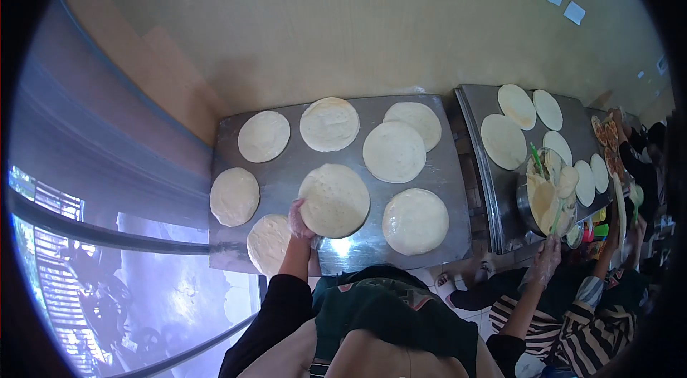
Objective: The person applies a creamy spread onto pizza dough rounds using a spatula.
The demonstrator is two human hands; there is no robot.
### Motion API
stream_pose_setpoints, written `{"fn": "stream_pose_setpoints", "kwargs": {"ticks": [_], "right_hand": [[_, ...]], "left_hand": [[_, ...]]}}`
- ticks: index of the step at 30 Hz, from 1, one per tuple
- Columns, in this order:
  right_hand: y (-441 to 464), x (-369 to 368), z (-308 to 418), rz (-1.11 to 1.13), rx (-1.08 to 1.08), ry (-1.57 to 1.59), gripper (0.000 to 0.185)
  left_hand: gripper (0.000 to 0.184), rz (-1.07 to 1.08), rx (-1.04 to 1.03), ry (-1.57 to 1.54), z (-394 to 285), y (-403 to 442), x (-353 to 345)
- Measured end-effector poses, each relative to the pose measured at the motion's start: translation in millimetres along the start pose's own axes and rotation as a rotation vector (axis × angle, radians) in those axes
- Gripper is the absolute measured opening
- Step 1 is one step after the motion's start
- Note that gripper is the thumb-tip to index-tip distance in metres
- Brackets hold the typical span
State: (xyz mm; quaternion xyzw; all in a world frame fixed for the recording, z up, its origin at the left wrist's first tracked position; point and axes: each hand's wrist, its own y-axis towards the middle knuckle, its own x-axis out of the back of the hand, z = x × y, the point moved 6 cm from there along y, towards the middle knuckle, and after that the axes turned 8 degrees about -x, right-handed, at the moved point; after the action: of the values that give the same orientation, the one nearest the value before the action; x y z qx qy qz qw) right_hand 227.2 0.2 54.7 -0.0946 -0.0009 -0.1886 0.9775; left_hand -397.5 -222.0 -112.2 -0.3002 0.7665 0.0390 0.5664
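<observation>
One dough round [336, 198] in left hand [299, 221]

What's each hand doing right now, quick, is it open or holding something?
Left hand: holding a flat dough round by its edge.
Right hand: closed on a green handle at the metal bowl.

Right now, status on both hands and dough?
Left hand at dough round's edge, grip unclear. Right hand holding green tool at bowl. Co-workers close by.
</observation>
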Motion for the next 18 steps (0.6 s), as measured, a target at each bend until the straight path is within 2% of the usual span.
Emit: {"fn": "stream_pose_setpoints", "kwargs": {"ticks": [4, 6, 7, 9, 13, 15, 17, 18], "right_hand": [[-34, -28, 26, 0.024, -0.033, -0.074, 0.032], [-50, -54, 33, 0.229, 0.042, 0.012, 0.033], [-57, -65, 34, 0.231, 0.047, 0.011, 0.033], [-81, -110, 43, 0.497, 0.136, -0.062, 0.033], [-128, -195, 28, 0.778, -0.009, -0.056, 0.03], [-146, -232, 9, 0.868, -0.013, -0.108, 0.03], [-164, -263, -7, 0.862, 0.294, -0.172, 0.032], [-174, -274, -6, 0.874, 0.296, -0.17, 0.032]], "left_hand": [[0.069, 0.107, -0.1, -0.153, 9, 5, -45], [0.071, 0.238, -0.22, 0.049, 20, 15, -51], [0.071, 0.239, -0.223, 0.045, 21, 16, -50], [0.069, 0.275, -0.231, 0.062, 61, 49, -82], [0.066, 0.354, -0.249, 0.102, 96, 52, -108], [0.065, 0.387, -0.262, 0.126, 101, 51, -113], [0.064, 0.413, -0.282, 0.152, 102, 54, -118], [0.063, 0.424, -0.293, 0.165, 97, 60, -122]]}}
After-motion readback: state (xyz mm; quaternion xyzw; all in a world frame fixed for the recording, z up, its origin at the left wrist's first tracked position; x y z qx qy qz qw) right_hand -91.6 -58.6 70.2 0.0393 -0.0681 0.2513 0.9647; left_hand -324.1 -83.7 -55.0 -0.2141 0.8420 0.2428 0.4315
